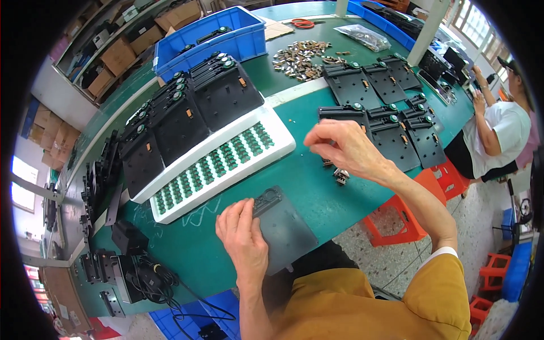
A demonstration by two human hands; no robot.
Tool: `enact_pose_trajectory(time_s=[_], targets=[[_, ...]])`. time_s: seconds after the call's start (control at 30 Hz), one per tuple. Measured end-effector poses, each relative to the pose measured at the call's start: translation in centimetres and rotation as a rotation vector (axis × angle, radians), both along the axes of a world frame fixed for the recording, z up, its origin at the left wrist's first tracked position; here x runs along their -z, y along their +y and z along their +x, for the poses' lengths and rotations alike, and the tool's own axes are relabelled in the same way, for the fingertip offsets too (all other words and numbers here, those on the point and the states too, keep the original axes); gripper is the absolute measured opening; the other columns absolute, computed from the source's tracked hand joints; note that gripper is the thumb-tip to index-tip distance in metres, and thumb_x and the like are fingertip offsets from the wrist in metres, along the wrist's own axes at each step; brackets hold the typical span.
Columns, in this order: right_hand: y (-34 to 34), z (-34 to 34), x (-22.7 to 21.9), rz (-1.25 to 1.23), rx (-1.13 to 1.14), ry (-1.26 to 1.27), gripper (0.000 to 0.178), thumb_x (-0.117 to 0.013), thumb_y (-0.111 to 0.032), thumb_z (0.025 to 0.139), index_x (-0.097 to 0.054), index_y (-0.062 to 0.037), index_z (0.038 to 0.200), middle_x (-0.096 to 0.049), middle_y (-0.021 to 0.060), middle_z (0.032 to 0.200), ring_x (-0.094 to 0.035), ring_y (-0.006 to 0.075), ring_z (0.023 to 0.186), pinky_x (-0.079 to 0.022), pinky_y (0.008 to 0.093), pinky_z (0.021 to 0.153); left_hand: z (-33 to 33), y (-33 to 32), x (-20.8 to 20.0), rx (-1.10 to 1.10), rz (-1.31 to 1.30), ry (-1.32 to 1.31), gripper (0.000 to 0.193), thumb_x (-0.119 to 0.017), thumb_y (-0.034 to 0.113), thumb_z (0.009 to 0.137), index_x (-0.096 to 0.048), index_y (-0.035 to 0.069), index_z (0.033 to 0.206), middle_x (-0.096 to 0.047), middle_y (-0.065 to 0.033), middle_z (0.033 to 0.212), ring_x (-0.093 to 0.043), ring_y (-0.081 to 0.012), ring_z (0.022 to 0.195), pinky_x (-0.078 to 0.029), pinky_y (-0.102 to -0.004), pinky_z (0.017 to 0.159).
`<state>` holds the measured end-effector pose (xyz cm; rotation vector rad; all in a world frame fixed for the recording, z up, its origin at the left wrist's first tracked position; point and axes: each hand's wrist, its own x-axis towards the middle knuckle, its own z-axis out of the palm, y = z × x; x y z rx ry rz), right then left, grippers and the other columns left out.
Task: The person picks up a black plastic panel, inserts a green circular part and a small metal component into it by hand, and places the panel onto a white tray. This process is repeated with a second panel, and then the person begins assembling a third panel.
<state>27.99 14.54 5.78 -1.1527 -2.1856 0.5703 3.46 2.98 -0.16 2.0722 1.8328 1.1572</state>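
Observation:
My left hand [242, 241] is closed over the left edge of a dark grey plastic panel [286, 235], which lies flat at the table's near edge. A round moulded shape shows near the panel's far end. My right hand [348, 148] hangs in the air beyond the panel and to its right. Its thumb and fingertips are pressed together, and whatever they hold cannot be made out. Beneath that hand, small metal parts [341, 176] sit on the table, partly covered. Left of it stands a white foam tray [286, 133] with rows of small green parts [226, 158].
Black panels [224, 99] with round fittings lean behind the tray; more panels [391, 136] lie at right. A blue bin [249, 42], a metal-parts heap [300, 59] and red-handled scissors [303, 23] are farther back. Cables [153, 277] lie at left. A person [496, 127] sits at right by red stools [396, 218].

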Motion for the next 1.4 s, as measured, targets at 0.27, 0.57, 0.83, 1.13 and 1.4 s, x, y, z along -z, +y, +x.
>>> enact_pose_trajectory(time_s=[0.27,0.57,0.83,1.13,1.4], targets=[[5.5,-5.2,0.6,0.292,-0.006,-0.021,0.007,-0.066,-0.007,0.085,-0.069,-0.0042,0.091,-0.063,0.0091,0.085,-0.063,0.028,0.07,-0.048,0.0383,0.065,-0.2,-0.3,-0.3,-0.01,-0.056,0.002,0.037,-0.064,-0.003,0.082,-0.064,0.003,0.118,-0.061,-0.0086,0.118,-0.053,-0.0288,0.117,-0.034,-0.0494,0.108],[6.3,-5.4,1.1,0.237,0.028,-0.108,0.009,-0.068,-0.006,0.08,-0.071,-0.0058,0.089,-0.064,0.0096,0.085,-0.065,0.0279,0.078,-0.05,0.0401,0.068,-0.1,-0.3,-0.4,0.003,-0.075,0.01,0.038,-0.064,-0.003,0.082,-0.065,0.004,0.119,-0.061,-0.0085,0.119,-0.054,-0.0298,0.118,-0.033,-0.052,0.109],[11.3,-5.3,2.1,-0.131,0.204,0.23,0.028,-0.067,-0.015,0.074,-0.075,-0.003,0.098,-0.074,0.0156,0.095,-0.071,0.0291,0.09,-0.054,0.0378,0.083,0.0,-0.3,-0.4,0.008,-0.061,0.0,0.038,-0.065,-0.003,0.08,-0.065,0.004,0.118,-0.062,-0.0093,0.12,-0.056,-0.0295,0.117,-0.032,-0.0498,0.109],[14.6,-7.4,4.0,-0.262,0.175,0.38,0.025,-0.069,-0.016,0.075,-0.076,-0.0057,0.096,-0.074,0.0143,0.095,-0.07,0.0294,0.091,-0.054,0.0386,0.085,0.1,-0.2,-0.5,-0.002,-0.075,-0.006,0.04,-0.065,-0.006,0.078,-0.065,0.002,0.117,-0.064,-0.0103,0.119,-0.056,-0.0292,0.117,-0.034,-0.0464,0.108],[16.6,-8.5,4.3,-0.088,0.226,0.252,0.014,-0.07,-0.017,0.07,-0.075,-0.0053,0.076,-0.072,0.017,0.081,-0.07,0.035,0.085,-0.054,0.0426,0.08,0.1,-0.2,-0.4,-0.007,-0.066,-0.002,0.04,-0.065,-0.006,0.077,-0.066,0.001,0.116,-0.064,-0.0112,0.118,-0.057,-0.03,0.115,-0.035,-0.0457,0.106]])
